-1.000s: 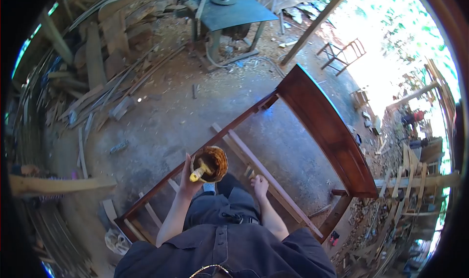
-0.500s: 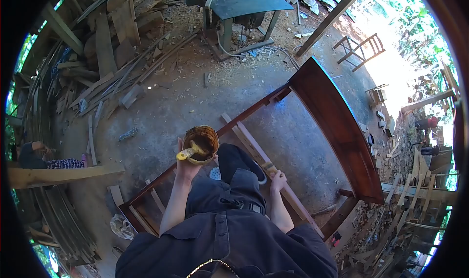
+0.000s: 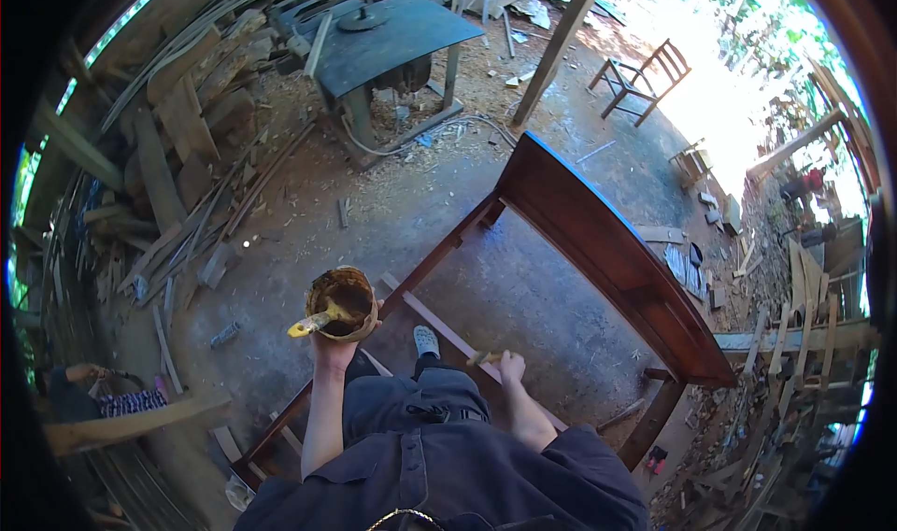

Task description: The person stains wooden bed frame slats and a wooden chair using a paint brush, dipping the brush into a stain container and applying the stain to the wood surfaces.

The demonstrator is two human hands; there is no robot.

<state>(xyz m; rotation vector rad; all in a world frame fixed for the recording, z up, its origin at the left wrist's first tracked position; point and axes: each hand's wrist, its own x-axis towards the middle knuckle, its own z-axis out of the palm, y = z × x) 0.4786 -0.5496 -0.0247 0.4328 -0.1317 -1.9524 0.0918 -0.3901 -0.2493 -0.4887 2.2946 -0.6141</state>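
My left hand [image 3: 334, 352] is closed around a stained tub [image 3: 363, 318] with dark liquid inside. A yellow-handled brush [image 3: 308, 326] leans in this tub, its handle sticking out over the rim. In my right hand [image 3: 511, 367] is a second paintbrush [image 3: 480, 357], pointing left and overlapping a pale bare slat [image 3: 439, 325]. That slat runs across a reddish-brown wooden bed frame [image 3: 432, 258], inside which I stand. The frame's wide curved headboard [image 3: 607, 260], dark and glossy, rises on the right.
A table saw [image 3: 397, 41] stands at the back beside a wooden post [image 3: 561, 45]. Scrap boards [image 3: 177, 157] pile up on the left. A chair [image 3: 640, 83] is at the back right. Another person [image 3: 84, 396] is at the far left, behind a beam [image 3: 140, 424]. A bottle [image 3: 225, 335] lies on the floor.
The view has shifted, and the saw now appears further left. My foot shows beside the slat. The tub in my left hand and the brush in my right hand both appear further left.
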